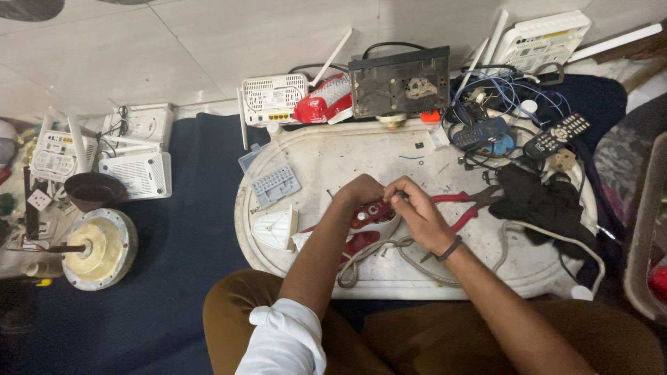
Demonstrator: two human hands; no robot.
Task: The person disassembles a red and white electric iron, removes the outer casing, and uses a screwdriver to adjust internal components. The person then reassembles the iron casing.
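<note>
**Both hands on the red iron**

My left hand [360,191] and right hand [415,208] meet over a red and white plastic clothes iron [365,222] lying on its side near the front of the worn white oval tray [326,156]. My left fingers are curled down over the iron's red upper body, pressing on it. My right fingers [399,191] are bunched and pinched together just above the same red part, touching my left hand; whether they grip something small I cannot tell. The iron's red shell shows just below and between my fingertips, and its white base lies nearer my knees.

A grey braided cord [361,257] loops beneath my wrists. Red-handled pliers [465,205] lie just right of my right hand, beside a black cloth [538,201]. A white iron-shaped cover [274,229] rests left of my forearm.
</note>
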